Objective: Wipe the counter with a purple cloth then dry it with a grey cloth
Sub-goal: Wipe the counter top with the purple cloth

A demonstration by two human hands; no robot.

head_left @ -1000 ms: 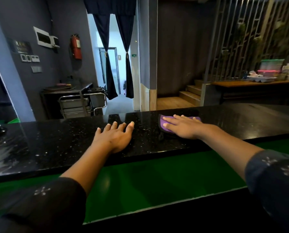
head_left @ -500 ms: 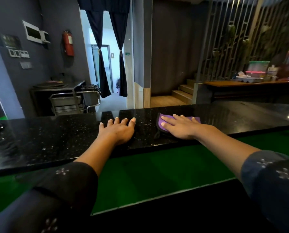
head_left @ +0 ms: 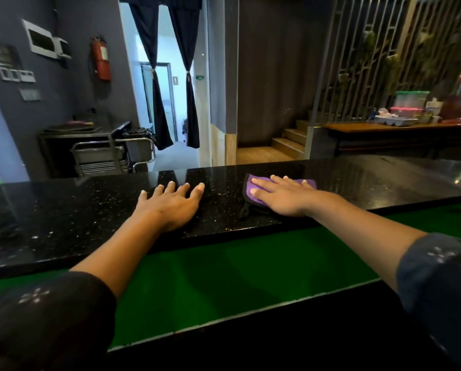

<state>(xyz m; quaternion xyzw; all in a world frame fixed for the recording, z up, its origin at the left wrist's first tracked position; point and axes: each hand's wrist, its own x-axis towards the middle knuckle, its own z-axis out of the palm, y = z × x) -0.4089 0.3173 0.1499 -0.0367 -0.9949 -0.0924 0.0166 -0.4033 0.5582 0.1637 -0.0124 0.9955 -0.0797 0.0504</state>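
Note:
A black speckled stone counter (head_left: pixel 63 218) runs across the view in front of me. A purple cloth (head_left: pixel 249 188) with a dark edge lies flat on it, right of centre. My right hand (head_left: pixel 280 196) presses down on the cloth with straight fingers pointing left, covering most of it. My left hand (head_left: pixel 170 204) rests flat on the bare counter to the left of the cloth, fingers spread and straight. No grey cloth is in view.
A green lower surface (head_left: pixel 224 277) lies between me and the counter. Beyond the counter stand a metal trolley (head_left: pixel 111 156), a curtained doorway (head_left: pixel 167 103), wooden steps (head_left: pixel 288 143) and a wooden table (head_left: pixel 398 127) with plastic containers.
The view has shifted slightly to the right. Both hands stay flat on the counter, with the right hand and the purple cloth in nearly the same spot.

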